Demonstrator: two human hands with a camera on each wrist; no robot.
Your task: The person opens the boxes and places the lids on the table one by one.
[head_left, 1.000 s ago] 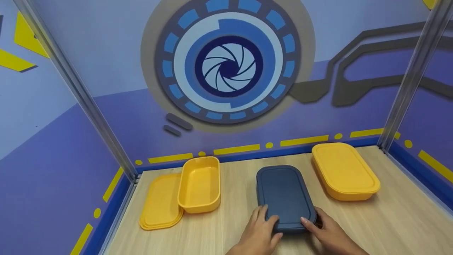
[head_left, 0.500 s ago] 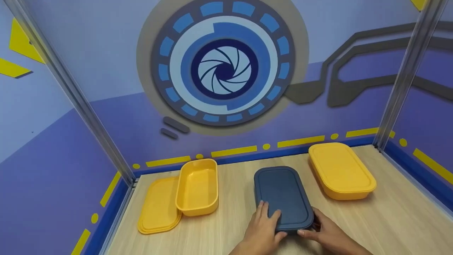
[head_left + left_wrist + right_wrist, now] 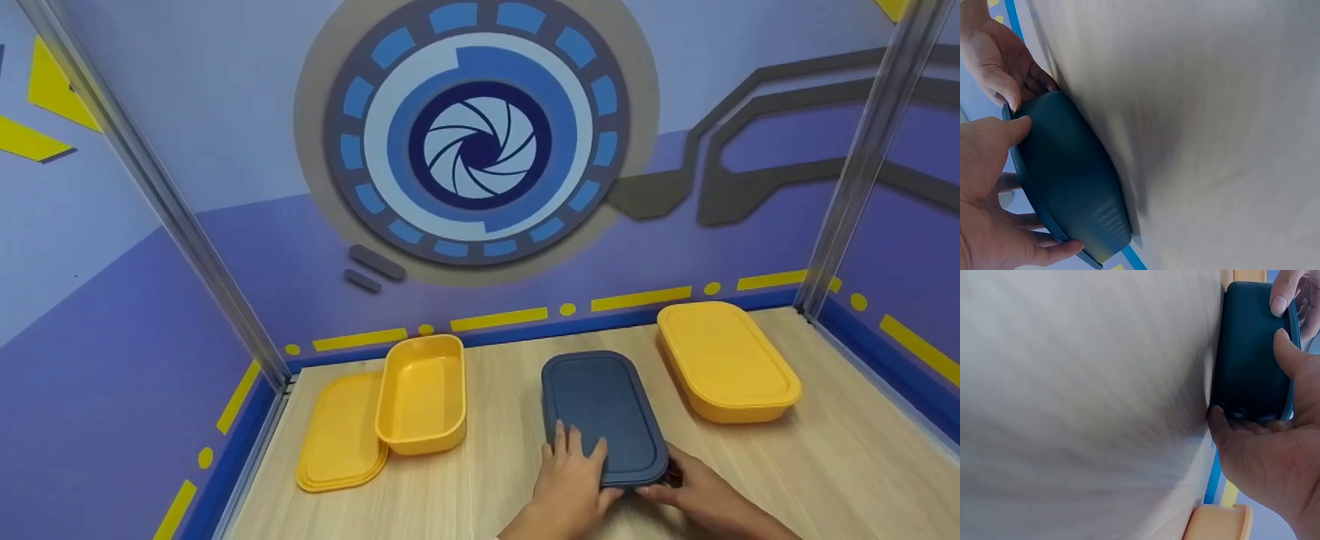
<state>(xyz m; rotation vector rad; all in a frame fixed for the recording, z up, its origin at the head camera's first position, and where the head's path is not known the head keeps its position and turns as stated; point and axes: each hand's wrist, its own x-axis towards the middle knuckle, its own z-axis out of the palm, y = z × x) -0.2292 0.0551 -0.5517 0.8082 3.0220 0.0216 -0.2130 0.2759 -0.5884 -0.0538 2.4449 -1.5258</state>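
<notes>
A dark blue lidded lunch box (image 3: 607, 405) sits on the table in the middle right of the head view. My left hand (image 3: 566, 476) spreads its fingers over the lid's near left corner, and in the left wrist view its thumb presses the front wall (image 3: 1067, 163) just below the rim. My right hand (image 3: 697, 484) holds the near right corner. In the right wrist view, its thumb lies on the front wall and its fingers wrap the side of the box (image 3: 1252, 354), partly hidden. The lid is on the box.
A yellow lidded box (image 3: 727, 360) stands at the back right. To the left, an uncovered yellow box (image 3: 424, 397) overlaps a yellow lid (image 3: 341, 435) lying on the wooden table (image 3: 450, 502). Printed panels (image 3: 480, 225) enclose the back and sides.
My left hand has shifted right and farther onto the lid, its fingers spreading. My right thumb has slipped from the lid's top edge down to the front. The boxes stay in place.
</notes>
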